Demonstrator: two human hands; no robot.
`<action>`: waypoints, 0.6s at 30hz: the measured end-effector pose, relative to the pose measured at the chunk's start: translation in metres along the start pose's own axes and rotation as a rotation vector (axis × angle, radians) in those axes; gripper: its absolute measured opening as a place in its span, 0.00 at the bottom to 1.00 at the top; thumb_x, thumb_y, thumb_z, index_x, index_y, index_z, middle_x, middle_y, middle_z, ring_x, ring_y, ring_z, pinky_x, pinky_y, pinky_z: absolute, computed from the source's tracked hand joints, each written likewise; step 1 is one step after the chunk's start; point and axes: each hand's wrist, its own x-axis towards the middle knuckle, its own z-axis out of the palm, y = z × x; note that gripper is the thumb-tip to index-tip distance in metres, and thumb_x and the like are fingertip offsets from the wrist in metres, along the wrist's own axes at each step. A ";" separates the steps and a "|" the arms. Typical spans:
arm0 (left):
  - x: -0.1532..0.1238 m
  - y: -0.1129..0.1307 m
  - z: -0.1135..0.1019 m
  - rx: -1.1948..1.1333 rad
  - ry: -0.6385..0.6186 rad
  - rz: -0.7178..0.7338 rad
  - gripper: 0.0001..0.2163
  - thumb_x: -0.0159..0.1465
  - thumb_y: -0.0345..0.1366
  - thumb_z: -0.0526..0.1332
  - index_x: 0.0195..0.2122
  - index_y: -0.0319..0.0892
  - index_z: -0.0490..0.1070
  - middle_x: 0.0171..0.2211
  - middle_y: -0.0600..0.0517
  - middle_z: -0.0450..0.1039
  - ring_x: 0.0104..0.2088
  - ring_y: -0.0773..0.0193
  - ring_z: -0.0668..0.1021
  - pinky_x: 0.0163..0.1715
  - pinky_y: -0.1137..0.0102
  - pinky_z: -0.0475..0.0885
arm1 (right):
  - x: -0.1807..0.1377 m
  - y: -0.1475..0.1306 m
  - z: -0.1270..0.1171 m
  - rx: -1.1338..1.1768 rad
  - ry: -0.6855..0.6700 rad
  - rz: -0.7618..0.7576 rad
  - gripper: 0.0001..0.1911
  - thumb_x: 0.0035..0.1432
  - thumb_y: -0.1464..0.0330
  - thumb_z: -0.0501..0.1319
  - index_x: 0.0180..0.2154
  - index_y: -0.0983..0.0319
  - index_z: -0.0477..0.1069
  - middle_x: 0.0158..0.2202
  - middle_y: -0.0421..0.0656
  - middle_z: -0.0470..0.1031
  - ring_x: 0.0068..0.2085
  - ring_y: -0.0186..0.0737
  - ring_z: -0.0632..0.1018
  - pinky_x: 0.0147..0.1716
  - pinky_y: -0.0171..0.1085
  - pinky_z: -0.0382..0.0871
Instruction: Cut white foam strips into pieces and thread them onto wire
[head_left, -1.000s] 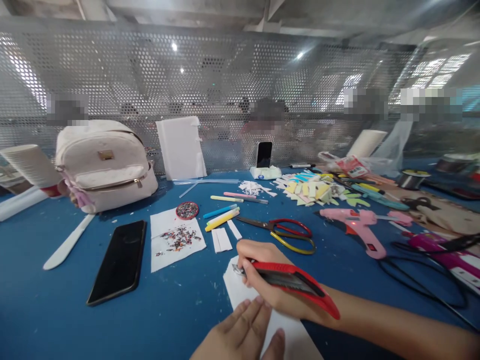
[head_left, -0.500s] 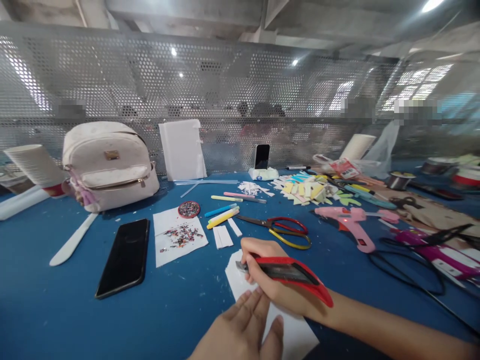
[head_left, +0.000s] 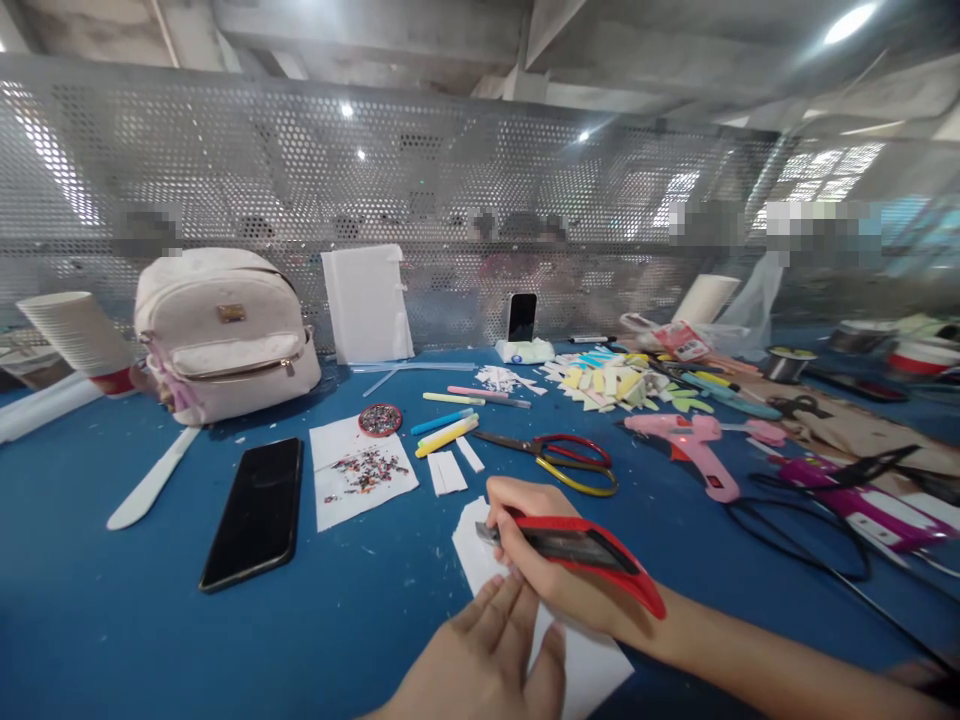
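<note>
My right hand [head_left: 536, 535] is closed round a red and black utility knife [head_left: 592, 548], its blade pointing left over a sheet of white paper [head_left: 592, 665]. The blade tip is close to the paper; whether it touches I cannot tell. My left hand [head_left: 484, 650] lies flat on the same sheet, fingers stretched out just below the right hand. Both hands hide the middle of the paper. Beyond them lie small white strips [head_left: 448, 473] and scissors [head_left: 574, 463] with one red and one yellow handle loop.
To the left are a black phone [head_left: 253, 515], a paper with glitter bits [head_left: 367, 472], a white plastic knife [head_left: 154, 480] and a white backpack [head_left: 225, 335]. Highlighters [head_left: 446, 437] and a heap of paper pieces [head_left: 607, 380] lie ahead. A pink glue gun [head_left: 690, 445] and black cables [head_left: 802, 545] are at right.
The whole view has shifted slightly. Both hands keep nearly the same place on the paper, the right still holding the utility knife.
</note>
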 end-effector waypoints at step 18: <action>-0.001 0.001 0.001 -0.016 -0.006 -0.016 0.07 0.69 0.27 0.54 0.42 0.34 0.70 0.38 0.40 0.84 0.40 0.51 0.86 0.40 0.63 0.83 | -0.008 0.001 -0.005 -0.063 -0.022 -0.108 0.11 0.65 0.73 0.51 0.28 0.60 0.57 0.26 0.38 0.67 0.26 0.34 0.68 0.26 0.34 0.58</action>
